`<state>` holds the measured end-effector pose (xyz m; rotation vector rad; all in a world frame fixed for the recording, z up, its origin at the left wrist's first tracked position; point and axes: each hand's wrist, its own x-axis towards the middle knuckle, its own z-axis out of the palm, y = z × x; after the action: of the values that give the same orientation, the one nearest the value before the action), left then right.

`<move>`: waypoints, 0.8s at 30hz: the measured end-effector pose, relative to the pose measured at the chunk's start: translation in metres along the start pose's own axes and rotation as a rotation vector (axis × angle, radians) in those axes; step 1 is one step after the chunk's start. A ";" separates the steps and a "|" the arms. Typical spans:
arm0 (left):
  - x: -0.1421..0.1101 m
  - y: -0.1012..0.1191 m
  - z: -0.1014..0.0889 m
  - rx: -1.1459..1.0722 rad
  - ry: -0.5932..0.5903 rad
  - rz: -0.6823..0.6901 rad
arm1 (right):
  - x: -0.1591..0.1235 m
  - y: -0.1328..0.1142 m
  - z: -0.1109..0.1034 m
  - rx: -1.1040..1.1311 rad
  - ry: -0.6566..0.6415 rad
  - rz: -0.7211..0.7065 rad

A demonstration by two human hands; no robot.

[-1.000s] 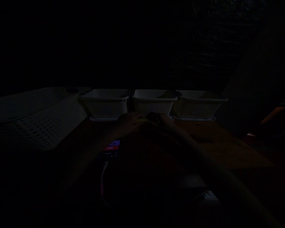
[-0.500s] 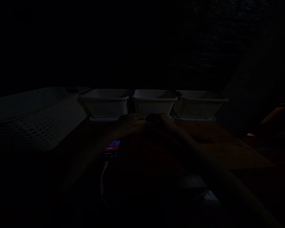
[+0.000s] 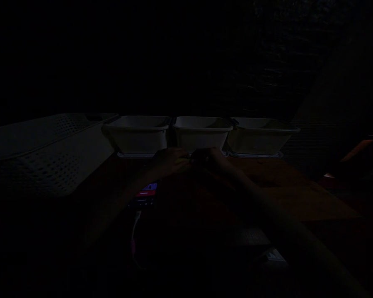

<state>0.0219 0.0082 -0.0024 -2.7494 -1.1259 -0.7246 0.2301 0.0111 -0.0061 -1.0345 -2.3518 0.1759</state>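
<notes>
The scene is very dark. My left hand (image 3: 171,160) and my right hand (image 3: 209,159) meet in front of the middle white tub (image 3: 202,138). Fingers of the left hand are closed on a small yellowish-green thing (image 3: 183,158), too dim to name. The right hand's fingers curl in beside it, and whatever they grip is lost in shadow. Below my left wrist lies a phone (image 3: 146,193) with its screen lit and a pale cable (image 3: 136,221) plugged in.
Two more white tubs stand in the row, one on the left (image 3: 136,138) and one on the right (image 3: 259,138). A large perforated basket (image 3: 49,161) fills the left side. Wooden tabletop (image 3: 298,194) shows at right. Part of another person (image 3: 359,150) appears at far right.
My fingers have shifted slightly around the small yellowish-green thing, less of which shows now. Tubs, basket and phone stay in place.
</notes>
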 end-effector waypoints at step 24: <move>0.001 -0.010 -0.003 -0.013 0.037 -0.100 | -0.002 0.010 -0.003 -0.065 0.103 0.040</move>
<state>0.0145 0.0148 0.0001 -2.6952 -1.2624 -0.7937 0.2394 0.0157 -0.0074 -1.0959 -2.2585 0.0606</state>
